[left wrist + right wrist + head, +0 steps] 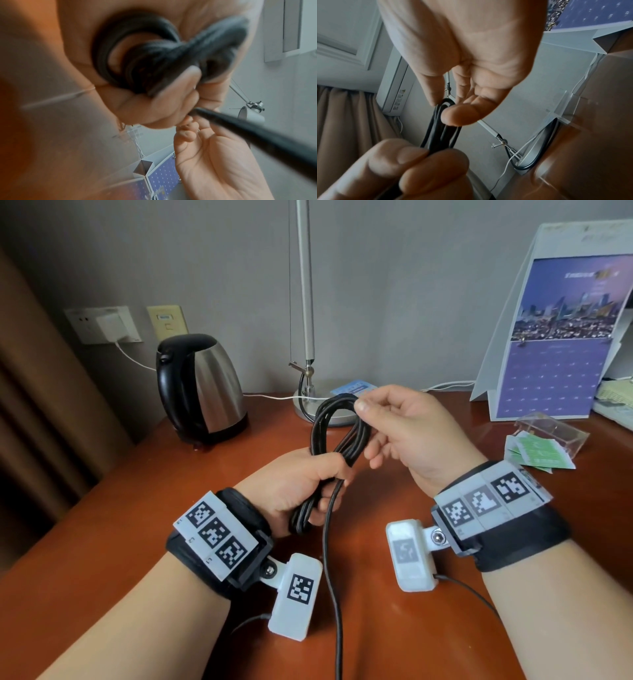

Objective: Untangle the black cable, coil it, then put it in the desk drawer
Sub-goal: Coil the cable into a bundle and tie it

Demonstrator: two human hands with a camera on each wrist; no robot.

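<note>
The black cable [323,426] is gathered into several long loops above the brown desk [120,542]. My left hand [301,481] grips the loops at their middle, fingers curled round the bundle [154,65]. My right hand [387,419] pinches the top bend of the loops between thumb and forefinger [447,108]. One loose strand [334,594] hangs down from the left hand toward the front edge of the desk and leaves the view. No drawer is in view.
A steel and black kettle [202,388] stands at the back left. A lamp base [318,409] with its pole sits behind the hands. A desk calendar [555,337] stands back right, with a clear plastic holder [551,433] and green packets [537,453] beside it.
</note>
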